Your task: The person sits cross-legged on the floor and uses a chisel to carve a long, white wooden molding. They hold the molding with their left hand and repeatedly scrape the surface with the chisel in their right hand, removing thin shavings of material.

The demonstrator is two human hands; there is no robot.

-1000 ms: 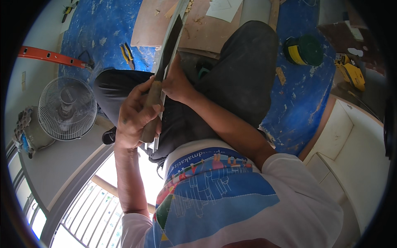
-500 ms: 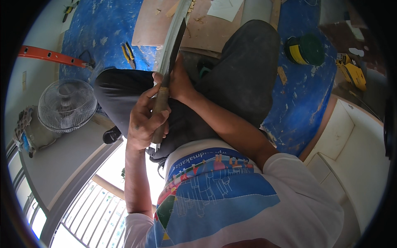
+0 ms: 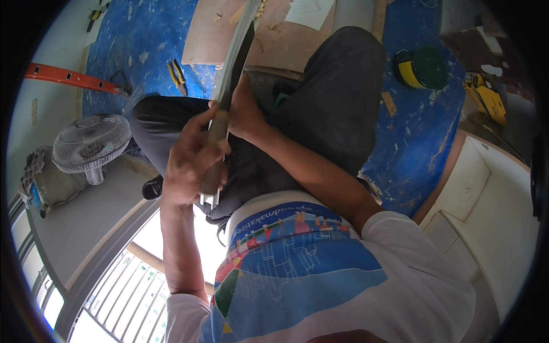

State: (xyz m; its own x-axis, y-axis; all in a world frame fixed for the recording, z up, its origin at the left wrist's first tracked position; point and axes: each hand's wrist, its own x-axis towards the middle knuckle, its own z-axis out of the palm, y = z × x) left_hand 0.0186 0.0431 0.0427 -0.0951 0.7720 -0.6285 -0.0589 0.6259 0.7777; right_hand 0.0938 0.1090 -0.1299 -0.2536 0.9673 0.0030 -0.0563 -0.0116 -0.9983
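My left hand, slightly blurred, is closed around the wooden handle of a large knife with a long dark blade. That blade lies along a long pale metal channel, which runs from near my waist up past the top of the view. Farther along, my right hand grips the channel from its right side, its fingertips partly hidden behind the blade and channel. The channel's profiled near end sticks out below the knife handle, over my lap.
Ahead lie plywood boards with wood shavings and a white paper. Pliers rest on the blue floor covering. An orange ladder rail and a fan are left; a dark green bucket stands right.
My left hand and the knife have shifted slightly left and toward my body. The channel's near end has moved a little left. The fan's head has turned.
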